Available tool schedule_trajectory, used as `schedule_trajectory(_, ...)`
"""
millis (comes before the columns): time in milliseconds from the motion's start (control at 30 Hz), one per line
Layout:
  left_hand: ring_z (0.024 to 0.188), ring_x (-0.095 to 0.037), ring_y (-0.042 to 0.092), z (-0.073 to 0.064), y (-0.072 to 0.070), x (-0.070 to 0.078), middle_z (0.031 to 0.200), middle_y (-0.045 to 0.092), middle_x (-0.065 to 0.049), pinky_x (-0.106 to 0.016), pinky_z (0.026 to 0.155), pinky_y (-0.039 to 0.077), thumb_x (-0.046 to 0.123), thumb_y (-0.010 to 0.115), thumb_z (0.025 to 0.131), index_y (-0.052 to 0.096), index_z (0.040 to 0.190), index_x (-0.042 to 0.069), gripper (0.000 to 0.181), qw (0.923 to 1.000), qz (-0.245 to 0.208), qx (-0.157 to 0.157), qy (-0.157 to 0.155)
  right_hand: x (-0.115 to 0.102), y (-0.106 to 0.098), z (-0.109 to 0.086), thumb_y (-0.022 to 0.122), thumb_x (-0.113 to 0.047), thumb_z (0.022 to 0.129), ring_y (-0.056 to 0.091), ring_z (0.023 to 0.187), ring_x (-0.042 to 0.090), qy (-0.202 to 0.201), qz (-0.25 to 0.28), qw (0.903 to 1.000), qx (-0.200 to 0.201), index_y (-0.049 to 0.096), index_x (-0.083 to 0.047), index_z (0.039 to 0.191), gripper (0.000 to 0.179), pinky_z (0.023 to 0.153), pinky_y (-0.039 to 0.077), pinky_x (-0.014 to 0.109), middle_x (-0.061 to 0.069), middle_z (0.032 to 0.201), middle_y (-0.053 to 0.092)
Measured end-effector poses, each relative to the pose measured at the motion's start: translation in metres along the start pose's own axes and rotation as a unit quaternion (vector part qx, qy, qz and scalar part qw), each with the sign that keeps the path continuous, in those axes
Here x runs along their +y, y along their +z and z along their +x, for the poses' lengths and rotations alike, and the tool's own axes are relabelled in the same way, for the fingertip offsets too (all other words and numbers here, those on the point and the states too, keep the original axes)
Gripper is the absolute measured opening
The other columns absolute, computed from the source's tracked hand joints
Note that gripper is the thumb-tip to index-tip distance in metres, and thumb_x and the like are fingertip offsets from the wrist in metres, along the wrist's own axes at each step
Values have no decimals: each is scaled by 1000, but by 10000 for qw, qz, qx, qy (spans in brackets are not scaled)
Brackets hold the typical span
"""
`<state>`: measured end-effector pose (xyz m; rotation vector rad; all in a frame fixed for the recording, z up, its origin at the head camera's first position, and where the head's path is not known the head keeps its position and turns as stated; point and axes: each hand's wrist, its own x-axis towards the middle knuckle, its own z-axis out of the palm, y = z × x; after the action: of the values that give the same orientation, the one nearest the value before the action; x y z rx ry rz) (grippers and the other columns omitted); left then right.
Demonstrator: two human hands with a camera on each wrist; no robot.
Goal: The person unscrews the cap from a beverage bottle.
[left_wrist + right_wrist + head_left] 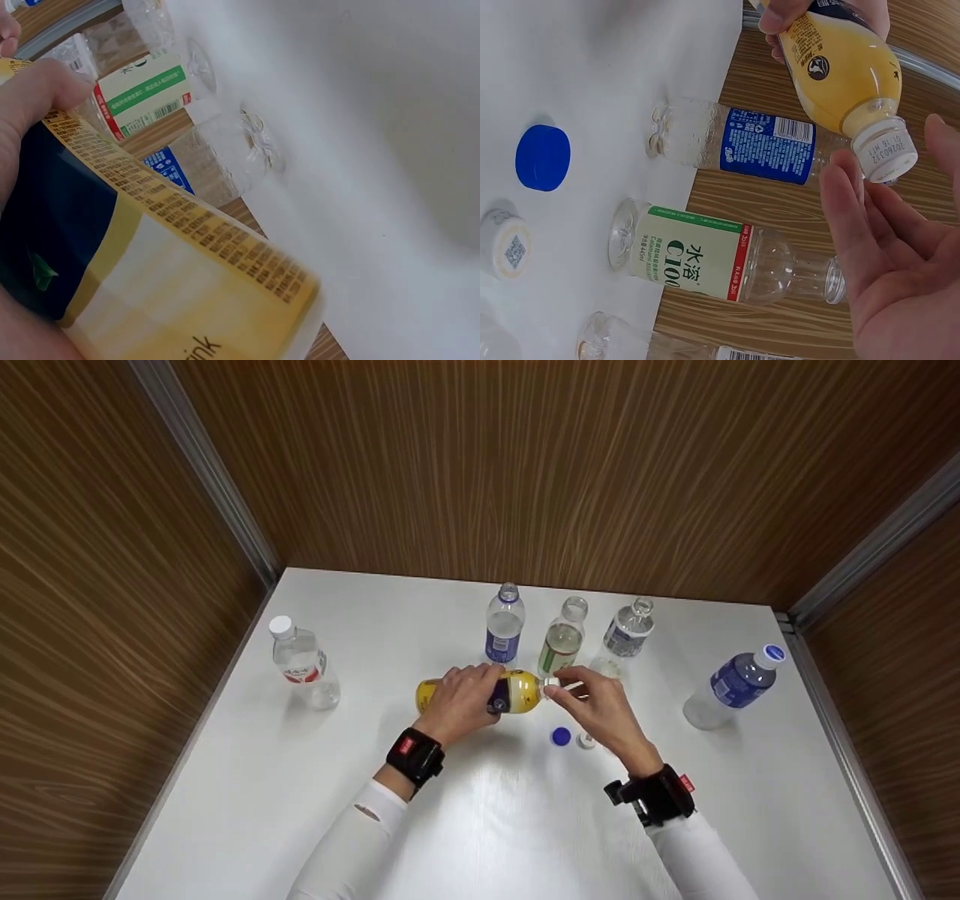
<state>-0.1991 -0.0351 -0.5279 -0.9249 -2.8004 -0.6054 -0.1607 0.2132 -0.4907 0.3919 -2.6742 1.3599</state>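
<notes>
My left hand (466,701) grips a yellow drink bottle (523,691) round its dark label, holding it sideways above the table with its neck to the right. A white cap (885,150) with a printed date sits on the neck. My right hand (600,706) is at that cap. In the right wrist view, one fingertip lies right at the cap's edge, while another finger stands apart across from it. The left wrist view shows the bottle's yellow label (172,277) close up. Below the right hand, a blue cap (561,736) and a white cap (587,741) lie on the table.
Three uncapped bottles stand behind my hands: one blue-labelled (504,626), one green-labelled (562,639), one clear (628,630). A white-capped bottle (304,664) stands at left, a blue-capped bottle (733,687) at right. Wood-grain panels (480,472) enclose the white table (480,825).
</notes>
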Motion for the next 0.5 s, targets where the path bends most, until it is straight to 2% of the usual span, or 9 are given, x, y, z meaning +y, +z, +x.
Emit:
schedule_trajectory(133,92,-22,65,0,2,0,108,70,-6,-41,84,52,19,92,74,57,127,13,63,10000,-39,-57,19,0,1,-1,77,-19,95,74,81,20,-15,79,9999,-75,73,-1,111,24,71,61,33,9,99,74)
schedule_trajectory(233,93,-22,65,0,3,0,109,70,-6,-41,84,52,19,92,75,57,127,13,63,9998,-156,-119,16,-1,1,-1,77,-14,95,73,82,18,-174,70,9998,-71,73,0,109,20,73,61,32,9,98,74)
schedule_trajectory(500,94,-22,65,-1,-1,0,110,70,-6,-42,87,53,17,90,76,56,127,14,61,9988,-440,-211,-43,-1,0,-2,79,-7,91,71,89,19,-725,76,9973,26,71,3,109,22,78,61,34,9,98,72)
